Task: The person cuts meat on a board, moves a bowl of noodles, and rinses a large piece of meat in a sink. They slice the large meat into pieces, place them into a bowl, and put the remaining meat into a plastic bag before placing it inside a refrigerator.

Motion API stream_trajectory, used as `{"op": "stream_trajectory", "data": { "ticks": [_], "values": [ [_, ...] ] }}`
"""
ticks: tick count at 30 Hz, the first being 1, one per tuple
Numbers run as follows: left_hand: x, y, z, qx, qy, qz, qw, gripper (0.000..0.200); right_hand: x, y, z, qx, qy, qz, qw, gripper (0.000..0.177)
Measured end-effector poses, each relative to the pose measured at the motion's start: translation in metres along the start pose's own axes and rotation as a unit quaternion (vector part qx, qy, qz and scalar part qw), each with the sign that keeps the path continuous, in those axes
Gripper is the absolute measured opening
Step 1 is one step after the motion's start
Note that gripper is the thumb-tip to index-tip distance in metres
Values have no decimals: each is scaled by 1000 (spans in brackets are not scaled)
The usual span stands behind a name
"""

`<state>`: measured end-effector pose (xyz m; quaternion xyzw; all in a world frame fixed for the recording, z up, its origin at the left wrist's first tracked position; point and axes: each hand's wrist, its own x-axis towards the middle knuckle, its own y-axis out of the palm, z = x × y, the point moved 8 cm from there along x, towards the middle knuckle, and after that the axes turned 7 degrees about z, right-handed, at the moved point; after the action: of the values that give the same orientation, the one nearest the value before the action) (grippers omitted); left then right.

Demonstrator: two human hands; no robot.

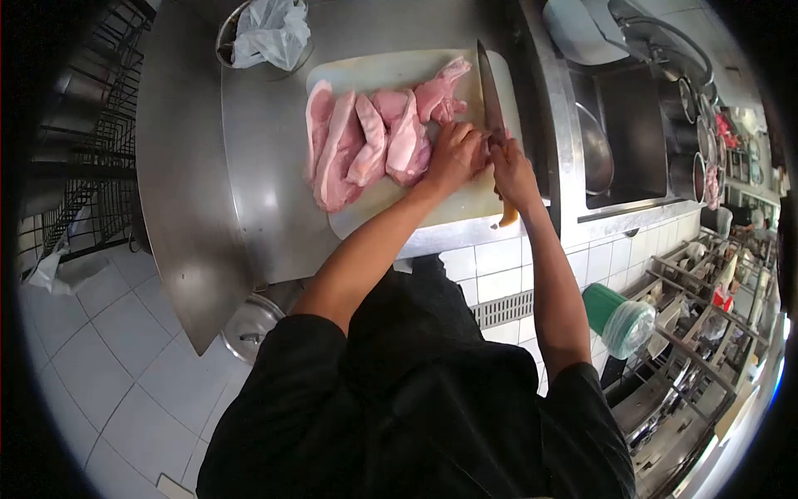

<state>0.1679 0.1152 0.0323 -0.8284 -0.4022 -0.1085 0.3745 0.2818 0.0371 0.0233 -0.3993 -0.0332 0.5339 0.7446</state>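
Note:
Several pieces of raw pink meat (342, 162) with pale fat edges lie in a row on a white cutting board (366, 219). At the row's right end is a bonier piece (440, 90). My right hand (514, 175) is wrapped round the yellow handle of a long kitchen knife (489, 87), its blade pointing to the far edge of the board. Close beside the blade, my left hand (455, 158) has its fingers curled on a piece of meat (480, 160) at the board's right side. That piece is mostly covered by my hands.
A metal pot (224, 46) with a clear plastic bag in it stands at the back left of the steel counter (266, 183). To the right is a sink (636, 125) with pans. A green bin (603, 306) and a pot lid (252, 330) are lower down.

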Motion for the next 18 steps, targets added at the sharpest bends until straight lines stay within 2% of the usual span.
{"op": "stream_trajectory", "data": {
  "ticks": [2, 3, 5, 7, 8, 11, 14, 18],
  "values": [
    [-4, 0, 1, -44, -15, 17, 999, 24, -23, -12, 22, -4, 32, -10, 999, 28],
    [-10, -3, 2, -39, -31, -5, 999, 25, -35, -14, 27, -5, 51, -14, 999, 29],
    [-10, -10, 9, -22, -55, -53, 997, 25, -45, -16, 23, -30, 21, -39, 999, 29],
    [-15, -11, 10, -19, -68, -42, 997, 23, -67, -16, 31, -2, 63, -30, 998, 30],
    [-13, -12, 12, -21, -72, -40, 996, 22, -70, -13, 25, -40, 59, -41, 997, 29],
    [-11, -10, 8, -23, -62, -23, 998, 20, -72, -6, 18, -48, 17, -46, 998, 27],
    [-5, -9, 9, 3, -67, -33, 997, 16, -85, -3, 33, -54, 60, -48, 996, 22],
    [-2, -2, 10, 39, -73, -44, 996, 11, -87, 22, 19, -62, 37, -72, 995, 23]
  ]
}}
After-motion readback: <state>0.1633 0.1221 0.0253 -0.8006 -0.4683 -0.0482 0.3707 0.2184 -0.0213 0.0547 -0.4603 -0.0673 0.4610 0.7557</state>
